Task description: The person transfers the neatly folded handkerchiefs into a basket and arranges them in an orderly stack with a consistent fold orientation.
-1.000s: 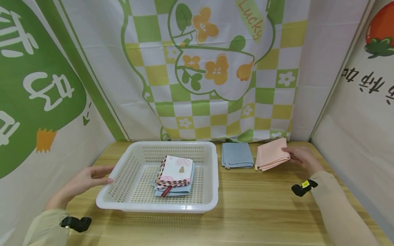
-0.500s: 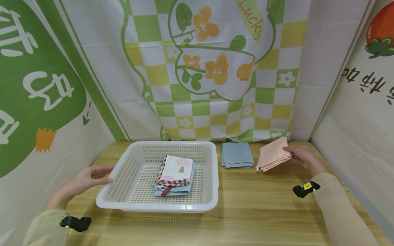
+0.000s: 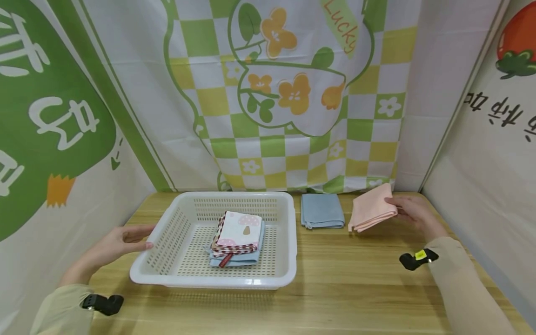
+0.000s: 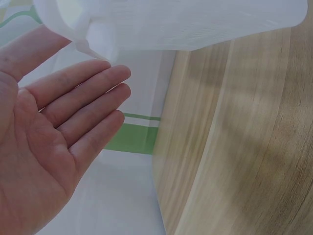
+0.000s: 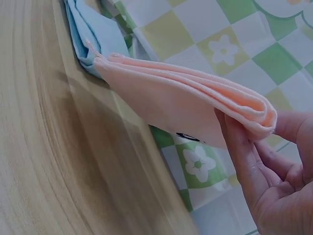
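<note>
Right hand [image 3: 413, 215] pinched pink cloth [image 3: 371, 208] in its fingers, right of basket [image 3: 217, 281]; blue cloth [image 3: 321, 209] lay between. Left hand [image 3: 113, 245] was at basket's left rim, fingers straight.

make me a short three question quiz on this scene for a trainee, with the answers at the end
1. Fill in the gap: on the wooden table, the folded grey-blue cloth lies to the ____ of the white basket, as the person sees it.
2. Short answer: what is the right hand holding?
3. True or false: inside the basket, the mushroom-print cloth lies on top of a light blue cloth.

Key
1. right
2. A folded pink cloth, pinched at one edge.
3. True
</note>
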`<move>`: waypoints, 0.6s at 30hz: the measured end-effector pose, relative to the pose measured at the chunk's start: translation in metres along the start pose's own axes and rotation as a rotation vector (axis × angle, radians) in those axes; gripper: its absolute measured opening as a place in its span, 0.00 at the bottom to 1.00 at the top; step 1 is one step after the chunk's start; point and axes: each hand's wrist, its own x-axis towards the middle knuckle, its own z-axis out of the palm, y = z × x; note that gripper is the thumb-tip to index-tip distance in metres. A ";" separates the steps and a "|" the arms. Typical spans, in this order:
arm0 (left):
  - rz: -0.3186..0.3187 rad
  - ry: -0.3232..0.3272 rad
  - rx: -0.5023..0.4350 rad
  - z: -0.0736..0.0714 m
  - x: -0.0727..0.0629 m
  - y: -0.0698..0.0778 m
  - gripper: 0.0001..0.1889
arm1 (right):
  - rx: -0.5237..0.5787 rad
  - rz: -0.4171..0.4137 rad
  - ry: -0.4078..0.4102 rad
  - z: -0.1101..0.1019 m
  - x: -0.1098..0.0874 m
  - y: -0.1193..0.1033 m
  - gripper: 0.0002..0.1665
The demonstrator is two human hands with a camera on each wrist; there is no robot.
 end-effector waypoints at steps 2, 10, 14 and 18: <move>-0.001 0.000 -0.003 0.000 0.000 0.001 0.31 | 0.008 -0.015 0.001 0.001 -0.001 -0.002 0.14; -0.003 -0.009 -0.007 -0.001 -0.001 0.000 0.31 | -0.082 -0.035 0.045 0.006 -0.002 -0.009 0.26; -0.005 -0.015 -0.009 -0.001 0.000 0.000 0.32 | -0.088 -0.033 0.054 0.010 -0.004 -0.014 0.38; -0.006 -0.016 -0.014 -0.001 0.000 -0.001 0.32 | -0.082 -0.033 0.052 0.014 -0.008 -0.019 0.44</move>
